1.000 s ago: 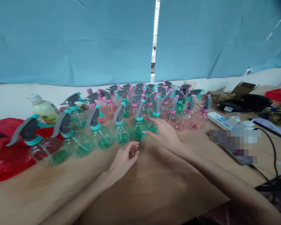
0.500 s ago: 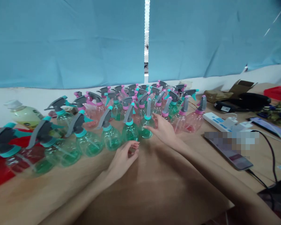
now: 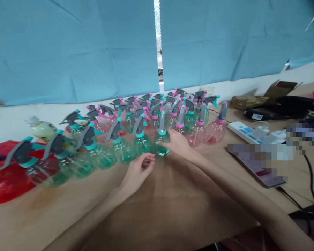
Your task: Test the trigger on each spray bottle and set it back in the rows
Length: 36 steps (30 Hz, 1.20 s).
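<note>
Right hand (image 3: 179,143), fingers curled round green bottle (image 3: 162,150), draws it nearer worktop's (image 3: 157,205) front edge, evening bottle row (image 3: 123,151) (left hand (image 3: 136,170) half-open, empty).

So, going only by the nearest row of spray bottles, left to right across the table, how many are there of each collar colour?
Turquoise-collared bottles: 6
Pink-collared bottles: 3
Total in the nearest row: 9

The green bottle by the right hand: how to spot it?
Below the blue sheet, spray bottles crowd the table. Follow the front row rightward to the last green bottle before pink ones; the right hand's thumb crosses only it.
</note>
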Motion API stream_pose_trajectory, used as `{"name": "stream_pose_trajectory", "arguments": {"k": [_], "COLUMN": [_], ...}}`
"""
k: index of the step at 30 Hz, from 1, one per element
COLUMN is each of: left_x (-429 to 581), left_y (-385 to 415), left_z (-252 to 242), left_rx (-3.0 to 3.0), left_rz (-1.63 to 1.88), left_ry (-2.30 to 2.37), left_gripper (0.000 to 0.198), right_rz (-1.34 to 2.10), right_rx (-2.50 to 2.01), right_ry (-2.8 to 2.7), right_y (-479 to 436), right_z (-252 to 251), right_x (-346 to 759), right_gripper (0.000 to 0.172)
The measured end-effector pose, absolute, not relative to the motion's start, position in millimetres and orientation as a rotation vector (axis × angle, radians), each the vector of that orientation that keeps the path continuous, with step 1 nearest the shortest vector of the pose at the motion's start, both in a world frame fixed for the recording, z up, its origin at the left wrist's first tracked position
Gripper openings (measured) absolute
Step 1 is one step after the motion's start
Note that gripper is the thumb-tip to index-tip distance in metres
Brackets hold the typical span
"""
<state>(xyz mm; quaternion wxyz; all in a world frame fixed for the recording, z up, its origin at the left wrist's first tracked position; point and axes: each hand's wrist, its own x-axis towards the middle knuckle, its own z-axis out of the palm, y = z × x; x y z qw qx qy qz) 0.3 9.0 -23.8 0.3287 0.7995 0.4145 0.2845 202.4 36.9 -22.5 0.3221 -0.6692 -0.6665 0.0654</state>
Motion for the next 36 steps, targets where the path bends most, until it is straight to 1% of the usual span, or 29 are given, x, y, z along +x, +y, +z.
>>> {"name": "stream_pose_trajectory", "arguments": {"k": [7, 16, 21, 24, 27, 29, 32, 36], "left_x": [14, 28, 34, 38, 41, 42, 42, 40], "left_y": [6, -1, -2, -3, -5, -5, -4, 0], "left_z": [-27, -22, -14, -6, 2, 5, 3, -3], "left_rx": [2.051, 2.030, 2.111, 2.196, 2.266, 2.283, 2.260, 2.175], "left_rz": [0.834, 0.964, 0.993, 0.975, 0.949, 0.959, 1.034, 1.092], "left_ry": [1.091, 1.082, 1.017, 0.981, 0.966, 0.957, 0.918, 0.859], "left_gripper": [0.018, 0.025, 0.041, 0.051, 0.056, 0.056, 0.053, 0.037], "right_rz": [0.107, 0.062, 0.053, 0.016, 0.031, 0.050, 0.054, 0.087], "right_rx": [-1.774, -1.647, -1.584, -1.514, -1.475, -1.425, -1.350, -1.263], "right_ry": [-1.810, -1.885, -1.926, -1.960, -1.964, -1.963, -1.952, -1.954], "right_y": [5, -34, -47, -50, -50, -50, -49, -47], "right_z": [-26, -32, -35, -37, -39, -40, -45, -54], "right_x": [212, 212, 203, 198, 191, 185, 175, 167], "right_gripper": [0.057, 0.067, 0.069, 0.065, 0.061, 0.062, 0.069, 0.082]}}
